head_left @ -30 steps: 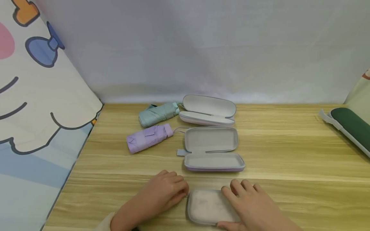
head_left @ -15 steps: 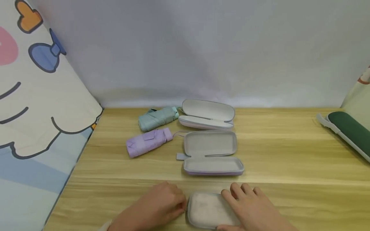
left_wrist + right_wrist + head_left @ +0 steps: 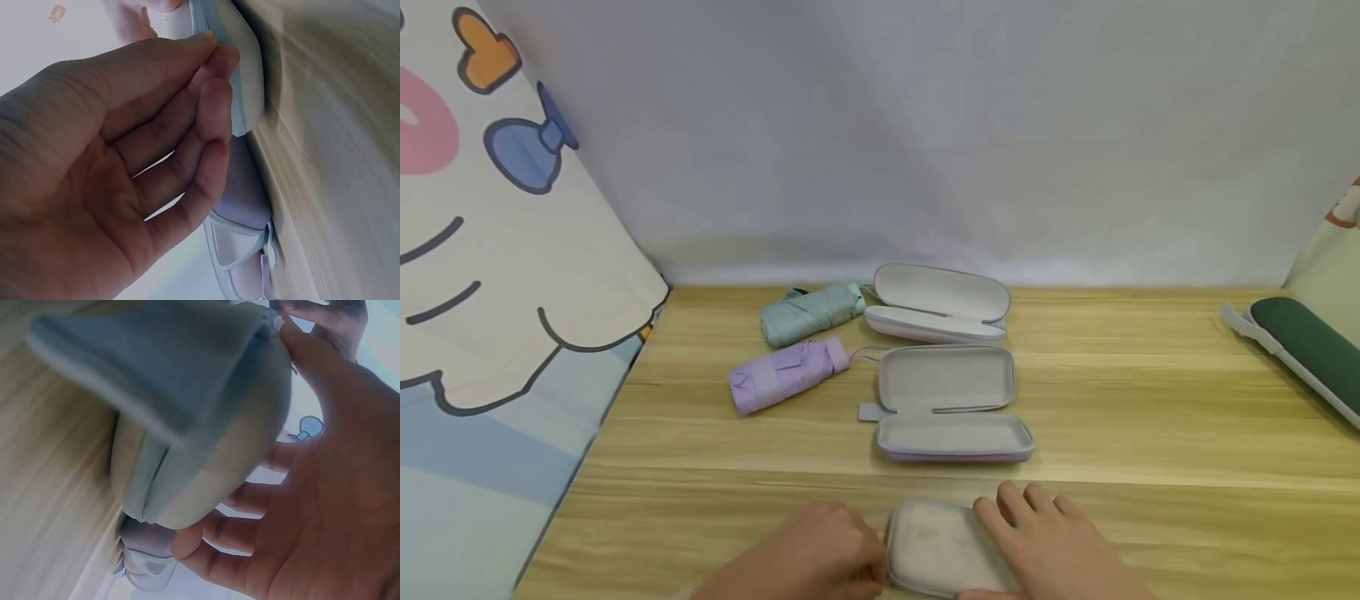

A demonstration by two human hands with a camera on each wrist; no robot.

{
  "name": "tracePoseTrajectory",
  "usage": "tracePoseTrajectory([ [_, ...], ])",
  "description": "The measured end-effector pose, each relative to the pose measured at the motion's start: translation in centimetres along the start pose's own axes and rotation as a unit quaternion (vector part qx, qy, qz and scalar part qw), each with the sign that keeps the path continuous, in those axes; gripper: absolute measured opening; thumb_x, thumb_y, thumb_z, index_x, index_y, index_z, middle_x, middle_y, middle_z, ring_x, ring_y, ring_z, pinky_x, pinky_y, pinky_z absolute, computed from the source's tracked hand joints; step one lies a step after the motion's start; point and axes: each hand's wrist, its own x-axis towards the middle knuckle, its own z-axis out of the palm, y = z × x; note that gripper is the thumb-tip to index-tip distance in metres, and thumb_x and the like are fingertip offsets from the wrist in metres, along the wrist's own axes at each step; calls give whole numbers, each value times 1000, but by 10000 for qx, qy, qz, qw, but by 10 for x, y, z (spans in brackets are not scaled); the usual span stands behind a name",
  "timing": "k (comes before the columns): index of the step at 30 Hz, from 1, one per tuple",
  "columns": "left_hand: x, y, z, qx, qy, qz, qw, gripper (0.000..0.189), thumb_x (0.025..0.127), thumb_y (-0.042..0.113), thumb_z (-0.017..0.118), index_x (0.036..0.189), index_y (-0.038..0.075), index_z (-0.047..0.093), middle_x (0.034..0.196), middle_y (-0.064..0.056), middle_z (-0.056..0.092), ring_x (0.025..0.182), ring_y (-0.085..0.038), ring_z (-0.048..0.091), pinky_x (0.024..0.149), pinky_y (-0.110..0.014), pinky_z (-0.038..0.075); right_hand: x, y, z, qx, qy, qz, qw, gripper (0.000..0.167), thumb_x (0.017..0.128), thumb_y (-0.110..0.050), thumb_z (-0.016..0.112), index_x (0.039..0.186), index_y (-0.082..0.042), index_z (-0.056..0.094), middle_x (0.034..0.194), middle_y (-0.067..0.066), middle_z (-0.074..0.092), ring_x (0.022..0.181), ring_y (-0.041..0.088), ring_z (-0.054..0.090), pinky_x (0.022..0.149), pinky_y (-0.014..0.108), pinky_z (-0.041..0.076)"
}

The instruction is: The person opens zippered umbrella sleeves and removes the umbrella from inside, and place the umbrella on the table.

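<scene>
A pale beige zippered case [image 3: 943, 550] lies closed on the table near its front. My right hand [image 3: 1048, 546] grips its right end, fingers over the far side and thumb on the near side. My left hand [image 3: 816, 554] is at the left end. In the left wrist view, its thumb and index finger pinch together at the case's blue-grey zipper seam [image 3: 236, 103]; the zipper pull is hidden between the fingertips. A wide grey-blue tab [image 3: 156, 356] sticks out from the case's right end in the right wrist view.
Behind lies an open lilac case [image 3: 955, 433], with a folded purple umbrella [image 3: 788, 374] to its left. Farther back are another open case [image 3: 936, 323] and a folded teal umbrella [image 3: 812, 313]. A green case [image 3: 1311, 346] lies at the right edge. A white curtain [image 3: 962, 150] hangs behind.
The head view has tilted up slightly, so everything sits lower in it. My left hand has shifted nearer to me, along the case's left end. The right hand keeps its grip.
</scene>
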Motion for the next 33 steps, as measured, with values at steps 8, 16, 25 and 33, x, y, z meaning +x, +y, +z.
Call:
tracePoseTrajectory([
  [8,-1,9,6,-124,70,-556,9984,16,78,20,80,70,29,69,64,24,57,57,15,34,51,-7,27,0,-8,2,216,-175,331,9991,75,86,-89,48,112,-19,58,90,-5,48,76,14,47,60,29,41],
  [16,-1,13,15,-257,301,-1046,9937,11,83,21,81,76,27,76,69,22,66,59,17,38,53,-6,31,0,-10,2,450,-459,586,9962,73,87,-87,51,110,-18,58,86,-6,45,72,12,42,56,27,36],
  [25,-4,11,18,-280,666,-1256,9894,10,84,19,83,80,26,76,76,20,68,69,13,55,58,-9,40,-6,1,6,1034,-650,99,9925,68,91,-76,60,115,-12,59,94,-4,51,76,11,48,54,25,42],
  [33,0,8,14,-708,709,-1591,9822,12,86,14,81,81,24,76,76,21,64,68,13,49,60,-10,41,-4,18,-3,2574,-1670,-457,9507,87,91,-76,60,162,-30,36,156,10,45,110,23,66,62,25,52],
])
